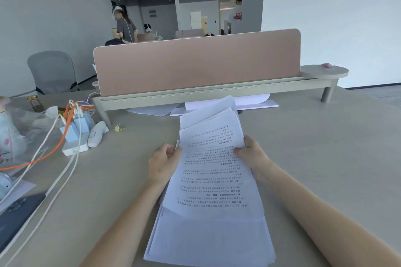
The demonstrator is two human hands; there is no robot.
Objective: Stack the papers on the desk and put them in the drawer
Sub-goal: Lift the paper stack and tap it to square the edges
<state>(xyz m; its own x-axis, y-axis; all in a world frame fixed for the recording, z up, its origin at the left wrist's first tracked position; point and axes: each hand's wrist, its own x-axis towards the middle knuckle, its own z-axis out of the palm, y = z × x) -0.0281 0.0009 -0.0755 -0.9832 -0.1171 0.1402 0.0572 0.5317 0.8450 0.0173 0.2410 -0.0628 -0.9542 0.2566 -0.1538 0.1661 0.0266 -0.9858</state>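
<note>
Papers (213, 171) lie between left hand (163, 163) and right hand (252, 154), both gripping their edges

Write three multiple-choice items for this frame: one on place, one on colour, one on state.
1. Where do loose sheets lie?
A. Under the shelf
B. On the chair
C. On the phone

2. Colour of the divider?
A. Green
B. Pink
C. Black

3. State of the stack?
A. Squared
B. Fanned unevenly
C. In a drawer

Answers: 1 A, sheets show beneath the shelf. 2 B, the panel is dusty pink. 3 B, edges are offset while left hand and right hand hold the sides.
</note>
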